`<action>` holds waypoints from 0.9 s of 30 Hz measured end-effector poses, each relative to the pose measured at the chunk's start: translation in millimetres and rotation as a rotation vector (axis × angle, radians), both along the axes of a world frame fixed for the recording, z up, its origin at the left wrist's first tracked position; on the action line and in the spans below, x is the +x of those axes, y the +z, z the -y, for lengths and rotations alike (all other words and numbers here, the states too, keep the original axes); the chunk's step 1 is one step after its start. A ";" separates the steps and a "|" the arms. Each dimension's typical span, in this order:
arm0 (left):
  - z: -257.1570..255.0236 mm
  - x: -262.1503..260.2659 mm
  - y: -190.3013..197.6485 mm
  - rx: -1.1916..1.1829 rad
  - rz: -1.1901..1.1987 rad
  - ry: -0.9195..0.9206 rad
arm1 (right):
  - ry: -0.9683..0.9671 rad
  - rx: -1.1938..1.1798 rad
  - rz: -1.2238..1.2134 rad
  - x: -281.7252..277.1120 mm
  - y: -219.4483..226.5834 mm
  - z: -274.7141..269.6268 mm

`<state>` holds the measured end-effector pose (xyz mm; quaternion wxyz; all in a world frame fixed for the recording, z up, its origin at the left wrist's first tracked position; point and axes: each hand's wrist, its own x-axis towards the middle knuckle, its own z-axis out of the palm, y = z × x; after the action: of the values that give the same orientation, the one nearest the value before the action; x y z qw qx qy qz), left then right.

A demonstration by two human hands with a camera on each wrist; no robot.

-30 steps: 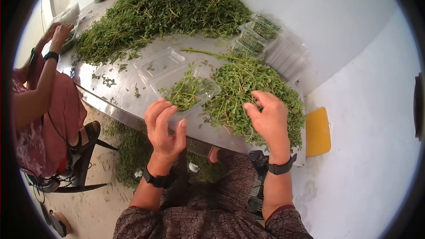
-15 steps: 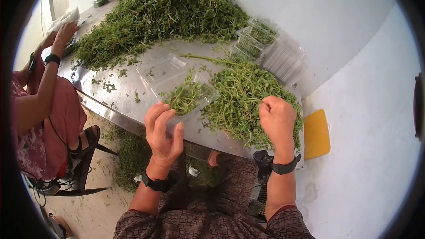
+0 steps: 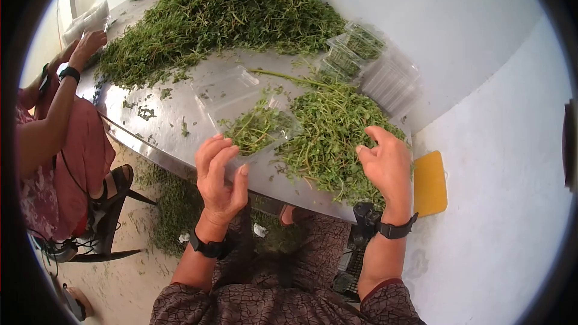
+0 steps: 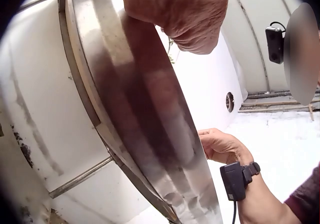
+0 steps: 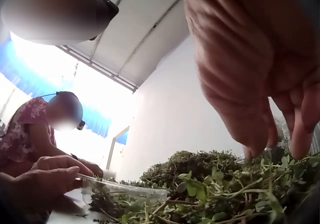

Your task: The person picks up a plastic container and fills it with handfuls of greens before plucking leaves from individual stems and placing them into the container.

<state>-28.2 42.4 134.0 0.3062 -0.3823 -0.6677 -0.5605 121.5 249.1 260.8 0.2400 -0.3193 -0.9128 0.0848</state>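
Observation:
My left hand (image 3: pixel 220 177) is at the near side of a clear plastic clamshell box (image 5: pixel 142 189), its fingers loosely bent and thumb apart, fingertips right at the rim. Inside the box lie some leafy green sprigs (image 3: pixel 253 129), and its clear lid (image 3: pixel 224 89) is folded back on the table. Over the right side of a small heap of leafy sprigs (image 3: pixel 331 126) is my right hand (image 3: pixel 388 159), thumb and index finger apart with nothing showing between them. From the right wrist, its fingers (image 5: pixel 302 129) point down into the leaves.
A large mound of greens (image 3: pixel 235 18) covers the back of the metal table (image 3: pixel 162 126). Filled boxes (image 3: pixel 355 48) and stacked clear plastic pieces (image 3: pixel 391 81) stand by the wall. Another person (image 3: pixel 60 126) sits at left. A yellow board (image 3: pixel 430 183) is at right.
My right hand has moved right across the small heap; its thumb and fingers came together half a second ago and are now apart. My left hand has stayed by the box.

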 end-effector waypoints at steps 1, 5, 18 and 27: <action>0.2 0.0 -0.2 -0.003 -0.001 -0.004 | 0.013 -0.067 0.005 -1.5 2.0 2.6; -2.4 -0.7 -2.1 0.022 -0.002 -0.011 | 0.106 -0.100 0.019 -14.6 1.7 11.5; 8.3 -2.8 0.0 0.028 0.024 -0.077 | 0.188 0.217 0.175 -40.6 -32.6 -12.6; 17.9 -7.4 2.9 0.056 0.089 -0.153 | 0.124 -0.234 -0.175 -16.7 -8.7 -14.5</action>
<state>-35.6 24.5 136.9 0.2430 -0.3984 -0.6334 -0.6172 104.8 263.6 252.1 0.2743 -0.2797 -0.8902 0.2327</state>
